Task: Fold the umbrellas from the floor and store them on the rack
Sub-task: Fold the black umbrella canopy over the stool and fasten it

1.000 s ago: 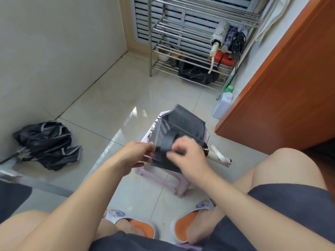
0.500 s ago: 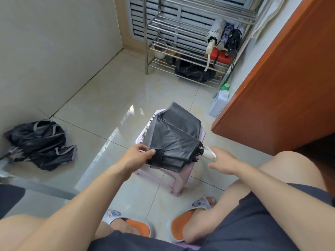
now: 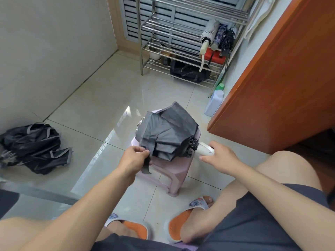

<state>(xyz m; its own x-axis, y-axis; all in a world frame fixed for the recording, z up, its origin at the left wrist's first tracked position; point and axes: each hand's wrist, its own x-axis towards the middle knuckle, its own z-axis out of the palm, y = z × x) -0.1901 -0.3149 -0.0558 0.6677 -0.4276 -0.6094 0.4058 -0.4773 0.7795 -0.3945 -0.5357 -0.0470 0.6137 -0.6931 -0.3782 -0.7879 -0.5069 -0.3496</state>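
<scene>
Grey umbrella lies across the pink stool, steadied for wrapping. My left hand pinches its strap at seven o'clock; my right hand, curled, grips the white handle at three. Rack stands at twelve; another umbrella waits on the floor at nine.

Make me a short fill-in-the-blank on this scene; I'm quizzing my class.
1. The grey umbrella lies on a pink ____.
2. The right hand holds the umbrella's white ____.
3. The left hand pinches its closing ____.
4. Another unfolded umbrella lies on the ____.

Missing words: stool; handle; strap; floor
</scene>
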